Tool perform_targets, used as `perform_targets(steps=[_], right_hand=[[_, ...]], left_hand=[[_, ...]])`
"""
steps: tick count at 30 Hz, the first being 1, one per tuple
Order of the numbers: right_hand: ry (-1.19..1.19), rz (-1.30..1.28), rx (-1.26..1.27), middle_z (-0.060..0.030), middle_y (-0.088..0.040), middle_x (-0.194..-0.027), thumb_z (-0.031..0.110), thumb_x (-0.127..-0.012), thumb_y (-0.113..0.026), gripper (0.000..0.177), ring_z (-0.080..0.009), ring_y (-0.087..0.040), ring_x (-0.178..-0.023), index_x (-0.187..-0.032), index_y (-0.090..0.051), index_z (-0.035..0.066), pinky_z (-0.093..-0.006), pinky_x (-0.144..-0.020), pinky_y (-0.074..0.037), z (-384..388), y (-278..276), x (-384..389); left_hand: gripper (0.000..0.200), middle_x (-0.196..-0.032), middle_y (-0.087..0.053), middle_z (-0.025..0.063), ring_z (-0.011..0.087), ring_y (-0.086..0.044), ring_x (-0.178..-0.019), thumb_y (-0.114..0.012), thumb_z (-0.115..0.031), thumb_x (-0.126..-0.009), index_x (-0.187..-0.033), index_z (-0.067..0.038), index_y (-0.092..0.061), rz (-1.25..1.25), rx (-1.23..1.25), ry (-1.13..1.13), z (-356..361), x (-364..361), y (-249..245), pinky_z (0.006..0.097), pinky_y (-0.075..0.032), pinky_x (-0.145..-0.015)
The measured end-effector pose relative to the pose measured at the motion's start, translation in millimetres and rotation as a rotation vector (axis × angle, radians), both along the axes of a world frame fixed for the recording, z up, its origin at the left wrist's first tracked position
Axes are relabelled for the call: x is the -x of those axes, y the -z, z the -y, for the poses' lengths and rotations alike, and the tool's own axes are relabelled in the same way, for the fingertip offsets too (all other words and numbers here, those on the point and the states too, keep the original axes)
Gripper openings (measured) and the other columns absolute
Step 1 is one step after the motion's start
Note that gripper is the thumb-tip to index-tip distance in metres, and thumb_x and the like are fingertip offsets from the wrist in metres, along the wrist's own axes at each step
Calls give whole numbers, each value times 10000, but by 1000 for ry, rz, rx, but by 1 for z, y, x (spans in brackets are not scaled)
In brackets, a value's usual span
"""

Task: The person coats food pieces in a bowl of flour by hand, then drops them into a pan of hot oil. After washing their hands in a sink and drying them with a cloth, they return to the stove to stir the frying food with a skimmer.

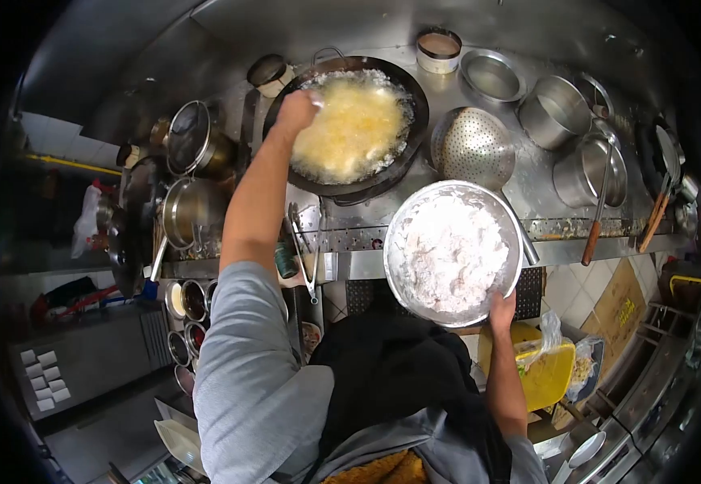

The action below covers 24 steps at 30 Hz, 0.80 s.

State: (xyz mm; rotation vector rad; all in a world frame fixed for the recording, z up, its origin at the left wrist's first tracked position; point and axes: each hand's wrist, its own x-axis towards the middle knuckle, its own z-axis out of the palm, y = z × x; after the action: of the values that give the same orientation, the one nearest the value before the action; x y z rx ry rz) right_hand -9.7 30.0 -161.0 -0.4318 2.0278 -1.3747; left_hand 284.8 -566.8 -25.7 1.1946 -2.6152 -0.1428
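Observation:
My left hand point(297, 113) reaches over the left side of a wok point(419, 105) of bubbling oil. Its fingers are closed together and whitish at the tips; whatever they pinch is too small and blurred to name. Pale yellow pieces fry in the foaming oil point(354, 129). Down at the right, my right hand point(502, 311) grips the rim of a steel bowl point(396, 284), held tilted at the counter's front edge. White, flour-coated pieces point(451, 254) fill this bowl. A perforated strainer point(473, 145) lies between wok and bowl, partly behind the bowl.
Tongs point(310, 266) hang over the counter edge below the wok. Steel pots point(554, 113) and wooden-handled ladles point(594, 234) stand at the right. More pans point(179, 214) crowd the left. A yellow bin point(550, 375) stands on the floor, lower right.

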Motion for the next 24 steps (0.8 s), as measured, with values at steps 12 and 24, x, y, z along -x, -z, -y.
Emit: perform_targets(steps=[12, 24], right_hand=[[23, -58, -41, -165, -626, -1104, 74, -829, -535, 428, -228, -596, -990, -1229, -493, -72, -330, -881, -459, -4, 9, 2], [36, -77, -48, -219, -648, -1076, 136, -825, -536, 409, -338, -626, -1010, -1200, -510, -23, -379, -895, -458, -3, -2, 0]], left_hand=[[166, -964, -664, 193, 346, -642, -880, -616, -129, -858, -986, -39, -668, -539, -89, 181, -192, 96, -86, 398, -511, -793], [346, -1083, -626, 179, 366, -574, -1042, -507, -66, -787, -1110, -99, -628, -149, -369, 82, -367, 248, 126, 452, -476, -873]])
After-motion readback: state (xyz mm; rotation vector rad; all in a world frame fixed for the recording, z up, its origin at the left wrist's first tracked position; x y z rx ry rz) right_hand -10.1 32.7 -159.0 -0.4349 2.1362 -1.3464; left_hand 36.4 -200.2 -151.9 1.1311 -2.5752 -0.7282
